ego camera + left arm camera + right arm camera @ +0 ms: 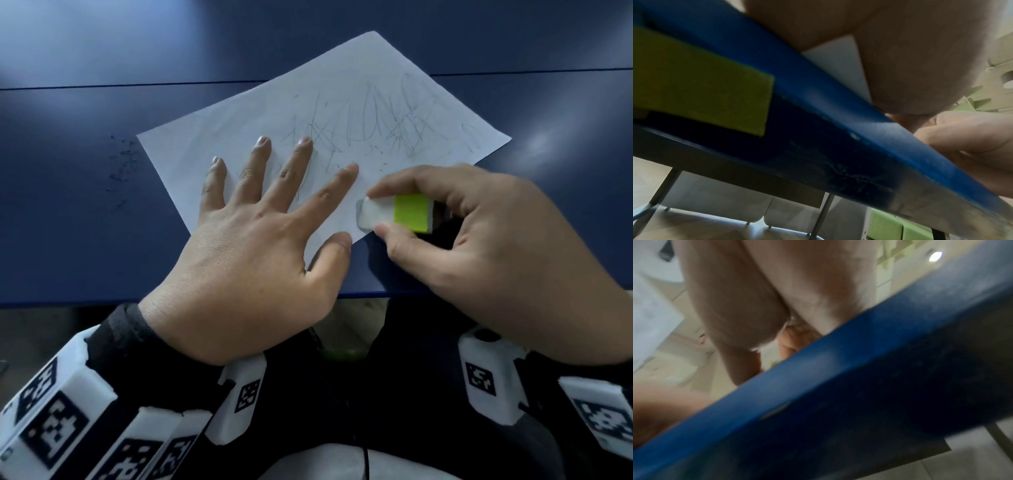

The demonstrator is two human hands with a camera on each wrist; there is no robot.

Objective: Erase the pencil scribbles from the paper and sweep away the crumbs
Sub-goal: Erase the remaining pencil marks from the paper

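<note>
Starting nearest the body, 2 bare hands work over the near edge of the blue table (68, 222); the left hand (260, 260) lies flat with fingers spread and straight, pressing the paper (239, 137) down at its near corner; the right hand (486, 246) sits just beside it, thumb and fingers pinched round the eraser (387, 214), white tip bared, yellow-green sleeve behind.

The eraser's long axis runs roughly left to right, its worn tip pointing toward the left hand and touching the sheet's near edge; the wrist views show only the table's rim and blurred fingers, so they add nothing on the grip.

Here's what matters for the next stroke: the pencil scribbles (383, 120) lie beyond the eraser, up and slightly right, so the right hand is the nearer one and would have to push away from the body; most of the marks look untouched, so I judge the erasing is at an early stage.

A few dark crumbs (376, 150) speckle the sheet just short of the scribbles; farther left, off the sheet, more crumbs (121, 164) lie scattered on the table.

No containers appear anywhere.
</note>
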